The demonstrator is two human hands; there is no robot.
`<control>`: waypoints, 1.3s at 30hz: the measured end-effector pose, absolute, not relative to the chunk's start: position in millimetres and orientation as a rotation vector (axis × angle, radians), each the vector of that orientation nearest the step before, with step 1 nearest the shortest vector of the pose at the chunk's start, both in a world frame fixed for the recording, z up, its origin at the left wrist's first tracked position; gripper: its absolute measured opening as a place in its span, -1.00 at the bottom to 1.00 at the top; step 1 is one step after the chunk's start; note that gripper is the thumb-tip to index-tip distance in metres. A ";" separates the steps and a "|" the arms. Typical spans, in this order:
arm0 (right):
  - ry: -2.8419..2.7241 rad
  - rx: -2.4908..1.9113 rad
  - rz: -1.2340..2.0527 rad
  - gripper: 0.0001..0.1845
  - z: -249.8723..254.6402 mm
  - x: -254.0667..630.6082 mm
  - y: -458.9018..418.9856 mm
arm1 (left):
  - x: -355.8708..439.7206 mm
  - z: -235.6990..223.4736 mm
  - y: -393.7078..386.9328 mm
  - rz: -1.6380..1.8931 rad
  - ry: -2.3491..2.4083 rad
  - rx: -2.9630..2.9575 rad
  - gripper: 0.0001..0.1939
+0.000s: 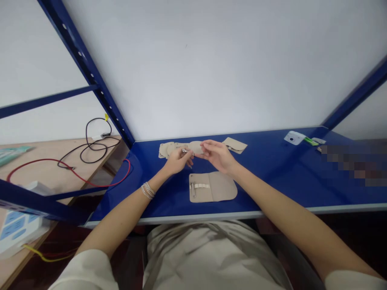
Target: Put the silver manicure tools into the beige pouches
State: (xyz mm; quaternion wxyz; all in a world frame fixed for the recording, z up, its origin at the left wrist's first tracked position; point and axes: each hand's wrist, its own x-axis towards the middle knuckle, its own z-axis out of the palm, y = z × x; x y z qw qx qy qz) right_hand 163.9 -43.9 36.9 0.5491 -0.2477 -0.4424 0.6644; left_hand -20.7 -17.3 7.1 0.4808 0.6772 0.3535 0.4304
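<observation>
An open beige pouch (213, 187) lies flat on the blue table (287, 181) in front of me, with a small metal tool tucked under its elastic strap at the left. Just beyond it, my left hand (178, 160) pinches a small metal tool between its fingertips. My right hand (218, 156) hovers beside it with fingers curled loosely, its fingertips close to the left hand's; what it holds, if anything, I cannot make out. Behind both hands lies a row of several folded beige pouches (169, 149).
Another beige pouch (235, 145) lies further right at the back. A small white device (294, 137) with a green item beside it sits at the far right. Black and red cables (90, 151) lie on the wooden bench to the left. Blue rack posts (87, 72) frame the table.
</observation>
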 end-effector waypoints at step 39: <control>-0.975 -0.545 1.710 -0.85 42.0 169.8 -43.9 | -21.6 11.1 -17.8 1.061 0.937 1.768 -0.75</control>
